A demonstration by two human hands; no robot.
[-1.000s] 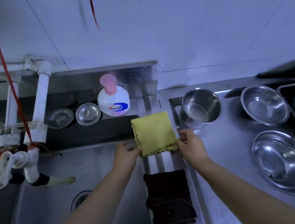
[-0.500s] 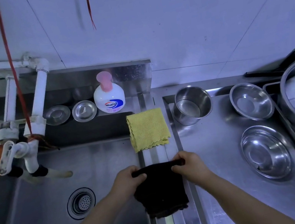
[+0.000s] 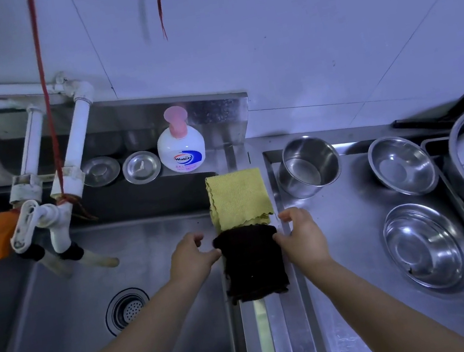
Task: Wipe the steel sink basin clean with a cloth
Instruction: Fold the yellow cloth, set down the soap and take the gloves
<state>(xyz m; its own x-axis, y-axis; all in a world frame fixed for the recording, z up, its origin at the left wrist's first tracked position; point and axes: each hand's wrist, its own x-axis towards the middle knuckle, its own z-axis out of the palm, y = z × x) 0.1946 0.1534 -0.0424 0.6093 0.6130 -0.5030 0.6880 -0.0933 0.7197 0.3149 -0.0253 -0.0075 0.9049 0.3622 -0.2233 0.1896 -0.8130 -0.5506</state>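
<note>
A dark cloth [image 3: 253, 263] lies draped over the steel divider ridge [image 3: 277, 337] between the sink basin [image 3: 65, 326] on the left and the draining worktop [image 3: 344, 249] on the right, a spot that probably lets it hang and dry. The left hand [image 3: 190, 258] touches its left edge and the right hand [image 3: 302, 236] its right edge, thumbs pressed to the far corners, fingers loosely curled rather than wrapped round; whether either truly pinches it I cannot tell. A yellow cloth [image 3: 237, 199] lies just beyond, its near edge meeting the dark one. The basin floor around the drain [image 3: 127, 311] is open, with the taps [image 3: 49, 231] overhanging its far left; steel bowls [image 3: 404, 165] crowd the right side.
</note>
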